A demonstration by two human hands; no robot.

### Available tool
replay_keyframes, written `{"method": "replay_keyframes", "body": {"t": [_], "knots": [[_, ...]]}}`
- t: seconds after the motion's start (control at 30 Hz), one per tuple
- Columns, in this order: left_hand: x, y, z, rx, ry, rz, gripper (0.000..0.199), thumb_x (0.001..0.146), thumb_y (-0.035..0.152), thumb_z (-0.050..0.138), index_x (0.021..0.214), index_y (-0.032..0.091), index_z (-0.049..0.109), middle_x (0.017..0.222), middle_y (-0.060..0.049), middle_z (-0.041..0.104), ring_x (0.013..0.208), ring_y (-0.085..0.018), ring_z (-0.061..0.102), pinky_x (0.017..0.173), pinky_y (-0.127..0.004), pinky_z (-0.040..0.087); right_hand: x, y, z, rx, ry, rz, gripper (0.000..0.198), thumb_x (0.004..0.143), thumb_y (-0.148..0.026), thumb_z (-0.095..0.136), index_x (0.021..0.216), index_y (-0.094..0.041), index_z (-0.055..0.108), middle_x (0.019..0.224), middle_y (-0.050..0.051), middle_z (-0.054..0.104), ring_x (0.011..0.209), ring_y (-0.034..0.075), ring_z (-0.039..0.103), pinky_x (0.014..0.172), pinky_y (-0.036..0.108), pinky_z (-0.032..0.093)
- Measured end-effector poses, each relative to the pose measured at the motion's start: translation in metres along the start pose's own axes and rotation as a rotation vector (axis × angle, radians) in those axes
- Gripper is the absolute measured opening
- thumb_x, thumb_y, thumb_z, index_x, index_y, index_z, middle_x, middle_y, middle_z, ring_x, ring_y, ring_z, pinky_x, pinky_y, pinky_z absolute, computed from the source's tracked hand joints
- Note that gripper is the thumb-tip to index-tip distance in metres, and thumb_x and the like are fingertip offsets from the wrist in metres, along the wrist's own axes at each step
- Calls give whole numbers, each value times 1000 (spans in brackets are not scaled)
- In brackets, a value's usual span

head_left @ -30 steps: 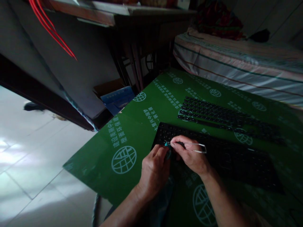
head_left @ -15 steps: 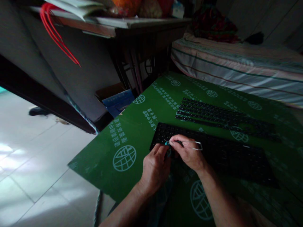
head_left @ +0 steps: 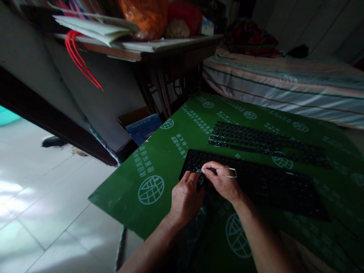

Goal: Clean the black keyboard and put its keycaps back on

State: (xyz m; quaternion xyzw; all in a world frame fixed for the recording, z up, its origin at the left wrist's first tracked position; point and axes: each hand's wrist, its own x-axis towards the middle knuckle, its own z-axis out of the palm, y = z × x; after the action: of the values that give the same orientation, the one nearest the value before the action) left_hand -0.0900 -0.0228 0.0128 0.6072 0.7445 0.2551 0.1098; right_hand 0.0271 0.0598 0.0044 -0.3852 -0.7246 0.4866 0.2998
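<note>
right hand [head_left: 222, 181]: gripping wire tool [head_left: 235, 173] | left hand [head_left: 186, 197]: fingers bunched, hold unclear | keyboard [head_left: 287, 191]: left end at hands

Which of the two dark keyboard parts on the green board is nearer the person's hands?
The keyboard base, the solid black slab: the left hand and right hand are at its left end. The separate rows of keycaps lie beyond it.

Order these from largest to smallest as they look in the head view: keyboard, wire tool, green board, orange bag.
1. Green board
2. Keyboard, partly hidden by the hands
3. Orange bag
4. Wire tool
</note>
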Motion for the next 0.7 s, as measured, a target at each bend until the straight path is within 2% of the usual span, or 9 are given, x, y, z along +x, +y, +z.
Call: {"method": "replay_keyframes", "body": {"t": [0.33,0.7], "knots": [[2,-3,2,-2,-38,-42,17,77,11,56,92,19,61,89,-1,62,80,-16,63,69,-24,48,1,2,5,1,32,-3,20,84,-33,51,82,-19,64,70,0,63,60,12,56,57,21,43],[1,-10,5,-79,-4,-9,21,73,5,53,90,15,61,86,-3,61,77,-17,62,69,-26,48,1,-1,1,-15,4,19,18,85,-31,51,82,-18,64,63,-2,58,54,11,52,53,20,42]]}}
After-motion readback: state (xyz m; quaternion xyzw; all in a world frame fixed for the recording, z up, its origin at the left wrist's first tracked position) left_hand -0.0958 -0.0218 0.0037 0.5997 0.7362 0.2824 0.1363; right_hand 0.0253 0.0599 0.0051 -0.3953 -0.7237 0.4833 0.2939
